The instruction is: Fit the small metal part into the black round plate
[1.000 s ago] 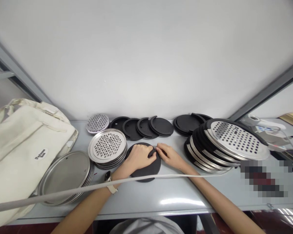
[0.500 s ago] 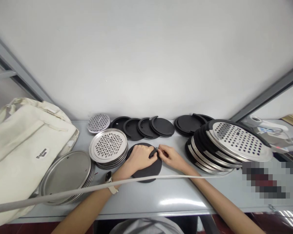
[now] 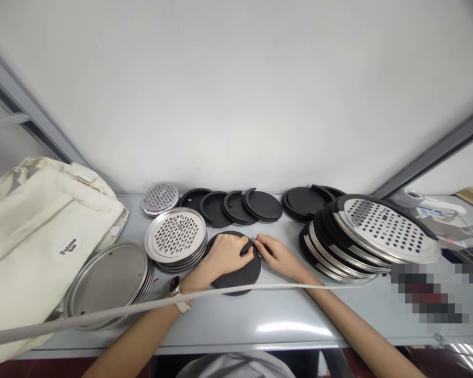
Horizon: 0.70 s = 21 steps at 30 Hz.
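Observation:
A round black disc (image 3: pixel 240 275) lies on the grey table in front of me. Over its upper left part rests my left hand (image 3: pixel 228 254), fingers curled on the rim and a dark edge piece. At the disc's upper right edge my right hand (image 3: pixel 274 254) pinches with thumb and forefinger; whatever is between those fingertips is too small to name. To the left stands a stack of round metal plates with a perforated one (image 3: pixel 176 234) on top. Several black discs (image 3: pixel 263 205) lie in an overlapping row behind my hands.
Plain metal discs (image 3: pixel 108 283) are stacked at the left beside a cream bag (image 3: pixel 35 231). A tall leaning stack of black-rimmed perforated discs (image 3: pixel 386 228) stands right. More black discs (image 3: pixel 307 200) lie behind it. A pale cable (image 3: pixel 142 305) crosses over my forearms.
The view has shifted very slightly. Both hands stay at the black disc, with only a slight change in the right fingers.

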{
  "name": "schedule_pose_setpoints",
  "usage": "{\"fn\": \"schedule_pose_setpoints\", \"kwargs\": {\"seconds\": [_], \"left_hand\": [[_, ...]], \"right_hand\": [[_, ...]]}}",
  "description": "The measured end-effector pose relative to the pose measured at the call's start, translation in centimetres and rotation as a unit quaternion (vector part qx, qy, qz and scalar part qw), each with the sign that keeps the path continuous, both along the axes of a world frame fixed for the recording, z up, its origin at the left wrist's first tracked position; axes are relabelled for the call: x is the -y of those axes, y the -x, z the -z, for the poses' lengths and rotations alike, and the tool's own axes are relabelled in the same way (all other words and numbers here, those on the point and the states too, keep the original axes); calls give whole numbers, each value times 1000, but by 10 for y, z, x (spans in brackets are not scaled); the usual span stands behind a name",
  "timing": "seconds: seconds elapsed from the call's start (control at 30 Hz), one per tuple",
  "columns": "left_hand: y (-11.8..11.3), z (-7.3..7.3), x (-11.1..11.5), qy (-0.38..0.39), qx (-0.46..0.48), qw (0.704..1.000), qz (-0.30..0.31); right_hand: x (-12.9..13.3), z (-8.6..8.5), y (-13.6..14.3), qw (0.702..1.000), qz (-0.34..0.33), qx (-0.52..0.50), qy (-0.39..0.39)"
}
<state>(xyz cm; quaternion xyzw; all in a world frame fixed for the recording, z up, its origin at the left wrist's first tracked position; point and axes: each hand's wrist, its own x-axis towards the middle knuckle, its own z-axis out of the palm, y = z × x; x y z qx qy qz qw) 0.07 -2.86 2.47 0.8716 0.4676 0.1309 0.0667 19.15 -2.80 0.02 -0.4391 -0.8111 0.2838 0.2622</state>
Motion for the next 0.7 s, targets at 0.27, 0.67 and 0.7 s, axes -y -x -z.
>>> {"fn": "schedule_pose_setpoints", "kwargs": {"seconds": [0.27,0.67,0.7], "left_hand": [[1,-2,1,4,3,1000,16],[-1,-6,3,9,-8,1000,-8],[-1,-7,4,8,-7,1000,-5]], "right_hand": [[-3,4,0,1000,-9,12,-8],[-4,2,-1,1000,-19,17,-2],[-4,2,-1,1000,-20,14,0]]}}
